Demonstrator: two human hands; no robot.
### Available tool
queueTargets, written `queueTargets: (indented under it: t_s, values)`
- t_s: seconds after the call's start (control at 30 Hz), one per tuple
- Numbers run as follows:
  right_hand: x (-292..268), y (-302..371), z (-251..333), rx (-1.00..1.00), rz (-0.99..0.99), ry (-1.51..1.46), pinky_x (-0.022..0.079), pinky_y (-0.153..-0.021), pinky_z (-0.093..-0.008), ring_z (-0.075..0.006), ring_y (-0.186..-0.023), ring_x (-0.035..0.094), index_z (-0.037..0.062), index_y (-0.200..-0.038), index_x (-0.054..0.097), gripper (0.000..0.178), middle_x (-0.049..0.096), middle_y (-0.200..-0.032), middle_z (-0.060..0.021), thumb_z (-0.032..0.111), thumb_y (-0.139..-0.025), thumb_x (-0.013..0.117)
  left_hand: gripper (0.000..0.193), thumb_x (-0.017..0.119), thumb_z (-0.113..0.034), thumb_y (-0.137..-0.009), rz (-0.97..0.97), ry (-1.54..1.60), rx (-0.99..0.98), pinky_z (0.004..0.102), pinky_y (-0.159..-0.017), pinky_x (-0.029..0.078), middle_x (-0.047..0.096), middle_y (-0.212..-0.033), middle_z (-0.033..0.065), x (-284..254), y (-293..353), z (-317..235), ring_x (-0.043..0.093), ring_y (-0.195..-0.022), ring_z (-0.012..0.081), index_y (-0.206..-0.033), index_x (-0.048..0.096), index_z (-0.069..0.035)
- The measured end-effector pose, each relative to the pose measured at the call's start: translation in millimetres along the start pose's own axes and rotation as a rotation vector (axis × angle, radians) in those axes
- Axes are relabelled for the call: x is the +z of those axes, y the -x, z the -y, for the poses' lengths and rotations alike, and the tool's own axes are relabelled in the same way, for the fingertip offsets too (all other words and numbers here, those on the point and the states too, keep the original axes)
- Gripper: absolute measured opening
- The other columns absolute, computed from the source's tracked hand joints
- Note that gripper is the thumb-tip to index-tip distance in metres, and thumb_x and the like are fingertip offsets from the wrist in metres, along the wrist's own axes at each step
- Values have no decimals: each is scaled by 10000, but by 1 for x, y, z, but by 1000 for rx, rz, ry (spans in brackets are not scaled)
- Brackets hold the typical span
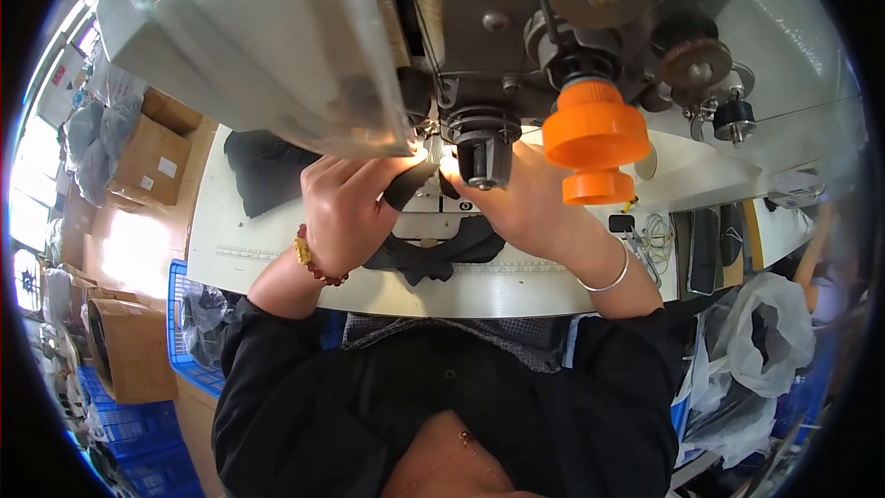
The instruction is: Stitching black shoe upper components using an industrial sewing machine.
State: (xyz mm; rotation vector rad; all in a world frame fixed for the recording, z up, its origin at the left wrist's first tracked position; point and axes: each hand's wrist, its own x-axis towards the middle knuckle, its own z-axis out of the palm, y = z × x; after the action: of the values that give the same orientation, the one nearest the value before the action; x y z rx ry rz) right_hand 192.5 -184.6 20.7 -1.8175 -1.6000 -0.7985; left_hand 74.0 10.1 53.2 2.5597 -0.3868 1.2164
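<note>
Under the needle area of a grey sewing machine [267, 55], both hands work at a black fabric piece [452, 249]. My left hand [346, 198] is closed, thumb and fingers pinching a dark strip of it left of the needle. From the right, my right hand [525, 207] reaches in, its fingertips bent against the fabric's edge. A dark tension knob [484, 152] hides part of those fingers. The rest of the fabric curves in a loose loop on the white table [277, 244], between my wrists. Bright light shines at the fingertips.
A dark cloth heap [263, 171] lies left of my left hand. An orange plastic part [597, 134] hangs from the machine above my right hand. A coiled white cable [657, 242] lies at right. Beside the table stand a blue crate [184, 341] and cardboard boxes [134, 350].
</note>
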Motion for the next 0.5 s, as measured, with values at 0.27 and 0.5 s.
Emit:
queueTargets:
  t_s: [0.27, 0.5]
  values:
    - [-14, -12, -8, -46, 16, -15, 441, -491, -314, -188, -593, 575, 220, -1034, 719, 298, 651, -823, 14, 140, -753, 663, 300, 692, -53, -637, 158, -59, 223, 314, -602, 543, 631, -918, 63, -7, 1, -15, 670, -810, 232, -937, 690, -46]
    - [-12, -12, -8, -79, -5, -58, 438, -486, -319, -196, -582, 575, 175, -1015, 718, 212, 623, -758, -5, 210, -815, 657, 311, 679, -82, -630, 88, -96, 328, 299, -597, 550, 611, -877, 64, 1, 5, -15, 680, -829, 230, -936, 691, -29]
